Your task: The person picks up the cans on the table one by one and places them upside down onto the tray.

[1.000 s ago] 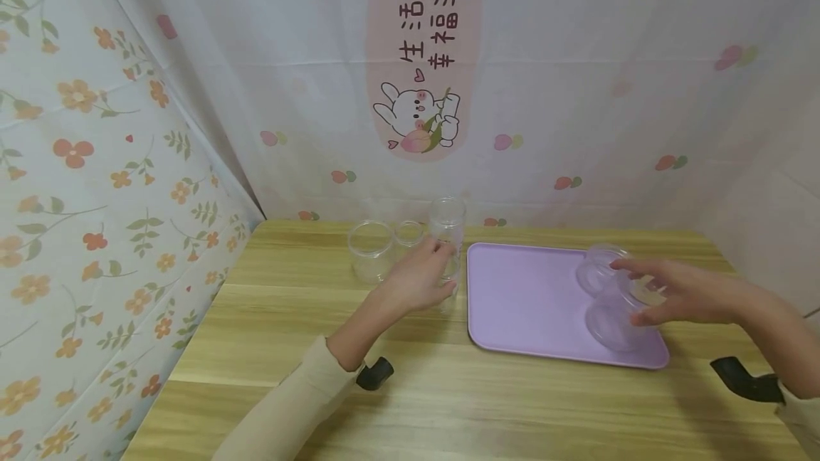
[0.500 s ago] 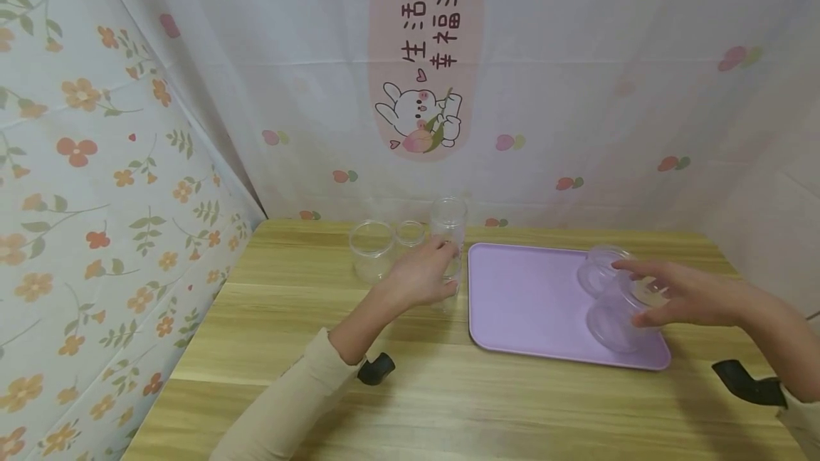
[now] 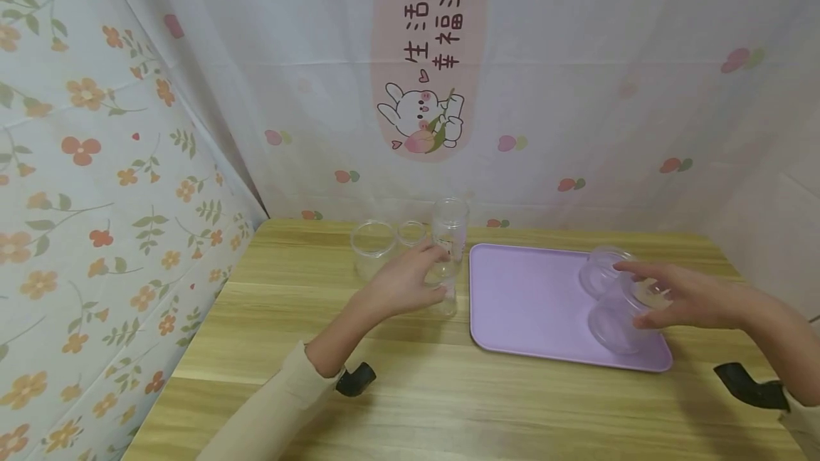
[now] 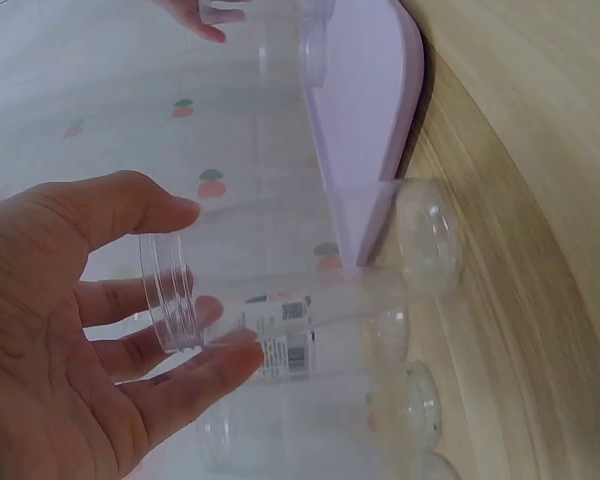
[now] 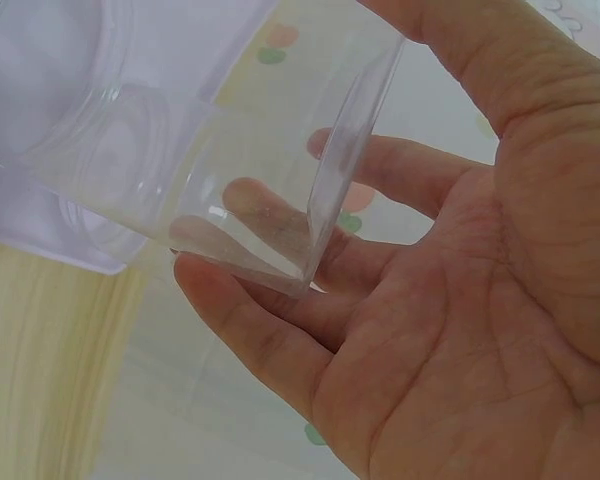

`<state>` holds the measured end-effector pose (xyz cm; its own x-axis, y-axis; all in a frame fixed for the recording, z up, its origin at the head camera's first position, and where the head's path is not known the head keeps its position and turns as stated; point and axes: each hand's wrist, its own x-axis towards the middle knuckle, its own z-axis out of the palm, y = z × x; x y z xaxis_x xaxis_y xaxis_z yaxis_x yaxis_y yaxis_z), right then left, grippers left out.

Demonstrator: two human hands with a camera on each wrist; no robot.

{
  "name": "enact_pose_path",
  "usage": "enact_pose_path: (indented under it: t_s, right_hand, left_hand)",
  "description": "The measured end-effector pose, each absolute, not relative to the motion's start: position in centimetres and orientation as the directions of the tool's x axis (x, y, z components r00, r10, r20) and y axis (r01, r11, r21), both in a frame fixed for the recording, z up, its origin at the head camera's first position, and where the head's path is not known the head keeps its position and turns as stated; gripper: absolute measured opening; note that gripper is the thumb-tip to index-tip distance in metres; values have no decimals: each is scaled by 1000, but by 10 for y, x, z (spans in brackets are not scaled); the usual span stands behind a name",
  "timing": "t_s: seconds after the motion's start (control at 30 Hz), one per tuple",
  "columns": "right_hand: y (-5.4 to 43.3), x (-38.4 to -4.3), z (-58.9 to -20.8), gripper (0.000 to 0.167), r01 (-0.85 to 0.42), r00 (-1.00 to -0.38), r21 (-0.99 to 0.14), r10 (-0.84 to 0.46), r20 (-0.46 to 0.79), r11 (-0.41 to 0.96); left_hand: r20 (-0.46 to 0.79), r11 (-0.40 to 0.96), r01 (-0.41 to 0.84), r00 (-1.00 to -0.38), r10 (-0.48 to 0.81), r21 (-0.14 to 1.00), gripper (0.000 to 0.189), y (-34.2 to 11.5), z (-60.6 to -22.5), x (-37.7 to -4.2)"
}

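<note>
In the head view my left hand point(image 3: 406, 283) is beside a slim clear jar point(image 3: 448, 301) that stands upright on the table, left of the lilac tray point(image 3: 532, 297). The left wrist view shows my thumb and fingers loosely spread around the threaded mouth of that jar point(image 4: 330, 280), which bears a small printed label. With my right hand point(image 3: 692, 294) I hold a clear plastic jar point(image 3: 615, 326) by its base, fingers and thumb around it, its other end toward the tray. A second clear jar point(image 3: 596, 279) is behind it on the tray.
A wide clear jar point(image 3: 371, 265), a small one point(image 3: 411, 232) and a tall one point(image 3: 451, 215) stand at the back of the wooden table point(image 3: 410, 404), left of the tray. A printed curtain point(image 3: 544, 91) hangs behind the table edge.
My left hand has drawn back slightly to the left, its fingers loosening from the slim jar, which stays standing. My right hand and its jar have stayed in place.
</note>
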<state>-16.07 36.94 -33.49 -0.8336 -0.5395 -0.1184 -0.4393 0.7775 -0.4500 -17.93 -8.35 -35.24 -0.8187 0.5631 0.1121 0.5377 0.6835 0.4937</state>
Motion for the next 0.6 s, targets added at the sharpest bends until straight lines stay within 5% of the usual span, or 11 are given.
enact_pose_path:
  t_s: [0.6]
  right_hand:
    - [368,-161,-334,81,-439,-827,-462,-547,-128,771]
  left_hand:
    - [239,429,447,-857,456,785,43,-147,-352,-157]
